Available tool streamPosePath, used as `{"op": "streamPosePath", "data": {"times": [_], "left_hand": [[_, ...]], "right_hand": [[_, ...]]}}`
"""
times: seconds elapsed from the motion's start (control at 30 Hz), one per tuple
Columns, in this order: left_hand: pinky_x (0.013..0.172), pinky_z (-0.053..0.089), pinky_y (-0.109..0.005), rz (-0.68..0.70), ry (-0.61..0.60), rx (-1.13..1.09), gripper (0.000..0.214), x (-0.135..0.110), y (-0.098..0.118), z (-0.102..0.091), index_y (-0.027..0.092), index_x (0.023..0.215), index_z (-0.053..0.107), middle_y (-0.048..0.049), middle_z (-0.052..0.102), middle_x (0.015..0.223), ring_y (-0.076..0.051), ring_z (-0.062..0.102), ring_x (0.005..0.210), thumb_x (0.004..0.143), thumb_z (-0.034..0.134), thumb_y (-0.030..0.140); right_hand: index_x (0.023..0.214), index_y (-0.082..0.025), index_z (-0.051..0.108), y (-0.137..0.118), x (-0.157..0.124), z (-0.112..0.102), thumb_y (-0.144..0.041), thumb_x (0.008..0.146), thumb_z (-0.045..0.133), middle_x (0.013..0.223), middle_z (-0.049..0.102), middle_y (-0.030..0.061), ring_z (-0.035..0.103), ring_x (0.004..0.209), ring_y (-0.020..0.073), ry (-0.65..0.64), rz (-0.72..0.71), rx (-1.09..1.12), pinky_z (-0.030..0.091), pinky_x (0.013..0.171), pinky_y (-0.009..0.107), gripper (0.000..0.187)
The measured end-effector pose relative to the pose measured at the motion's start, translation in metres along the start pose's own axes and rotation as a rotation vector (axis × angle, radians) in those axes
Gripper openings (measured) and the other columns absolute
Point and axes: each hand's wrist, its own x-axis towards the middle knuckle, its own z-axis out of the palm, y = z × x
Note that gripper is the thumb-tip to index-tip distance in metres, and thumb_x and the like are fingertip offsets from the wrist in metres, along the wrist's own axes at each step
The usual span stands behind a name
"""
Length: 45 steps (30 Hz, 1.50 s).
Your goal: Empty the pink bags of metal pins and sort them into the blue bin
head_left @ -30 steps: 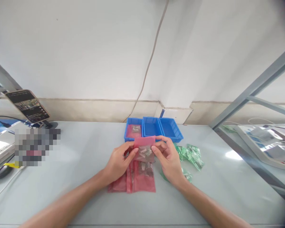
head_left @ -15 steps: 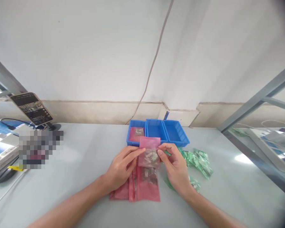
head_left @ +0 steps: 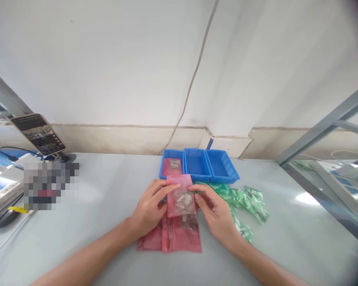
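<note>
My left hand (head_left: pixel 150 206) and my right hand (head_left: pixel 216 212) both pinch a small pink plastic bag (head_left: pixel 180 196) with small metal parts inside, one hand on each side edge. The bag is held just above a stack of similar pink bags (head_left: pixel 179 234) lying on the grey table. Behind it stand three joined blue trays (head_left: pixel 198 165); the left tray holds a pink bag (head_left: pixel 171 167), and the other two look bare. A heap of small green bags (head_left: pixel 244 200) lies to the right of my right hand.
A phone on a stand (head_left: pixel 38 133) is at the far left, with cables and a blurred patch near it. A cable runs up the white wall (head_left: pixel 197 71). A metal frame (head_left: pixel 322 127) and a glass surface bound the right side.
The pink bag in both hands has come down and slightly left, nearer the stack of pink bags. My hands have drawn closer together. The camera has shifted a little.
</note>
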Motion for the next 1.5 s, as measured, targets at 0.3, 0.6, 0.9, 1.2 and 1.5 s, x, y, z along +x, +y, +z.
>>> {"op": "streamPosePath", "data": {"times": [0.3, 0.6, 0.9, 1.2, 1.5], "left_hand": [[0.096, 0.057, -0.037, 0.022, 0.006, -0.018, 0.053, 0.0008, 0.0018, -0.0026, 0.029, 0.149, 0.062, -0.0077, 0.068, 0.129, -0.022, 0.062, 0.113, 0.103, 0.055, 0.003], [0.1, 0.057, -0.039, 0.023, 0.022, -0.035, 0.045, 0.0011, 0.0033, -0.0018, 0.029, 0.15, 0.062, -0.0086, 0.068, 0.133, -0.024, 0.063, 0.117, 0.108, 0.059, 0.014], [0.101, 0.057, -0.04, 0.015, 0.0, -0.046, 0.045, 0.0007, 0.0035, -0.003, 0.029, 0.152, 0.06, -0.0098, 0.067, 0.134, -0.024, 0.062, 0.119, 0.108, 0.062, 0.018], [0.097, 0.059, -0.039, 0.008, -0.017, -0.039, 0.046, 0.0025, 0.0029, -0.0045, 0.029, 0.149, 0.063, -0.0106, 0.068, 0.13, -0.025, 0.065, 0.116, 0.106, 0.06, 0.013], [0.099, 0.059, -0.041, -0.006, -0.061, -0.047, 0.044, 0.0041, 0.0, -0.0046, 0.028, 0.146, 0.065, -0.01, 0.07, 0.126, -0.025, 0.064, 0.117, 0.105, 0.059, 0.011]], "right_hand": [[0.107, -0.026, 0.082, -0.0004, 0.0024, 0.0004, -0.04, 0.109, 0.06, 0.102, 0.073, 0.0048, 0.07, 0.066, 0.0156, -0.094, 0.069, 0.259, 0.062, 0.062, 0.029, 0.026], [0.107, -0.025, 0.083, -0.0046, 0.0031, -0.0015, -0.051, 0.104, 0.066, 0.091, 0.074, 0.0038, 0.068, 0.06, 0.0175, -0.124, 0.196, 0.323, 0.062, 0.06, 0.032, 0.031], [0.11, -0.027, 0.081, -0.0072, 0.0032, -0.0003, -0.046, 0.105, 0.066, 0.093, 0.074, 0.0032, 0.068, 0.063, 0.0166, -0.163, 0.198, 0.335, 0.063, 0.061, 0.031, 0.025], [0.112, -0.027, 0.079, -0.0084, 0.005, -0.0017, -0.036, 0.105, 0.06, 0.096, 0.075, 0.0041, 0.067, 0.066, 0.0178, -0.134, 0.131, 0.209, 0.061, 0.06, 0.029, 0.022], [0.112, -0.027, 0.079, -0.0043, 0.0059, -0.0036, -0.021, 0.1, 0.056, 0.1, 0.072, 0.0031, 0.063, 0.068, 0.0164, -0.101, 0.052, 0.055, 0.056, 0.066, 0.029, 0.026]]}}
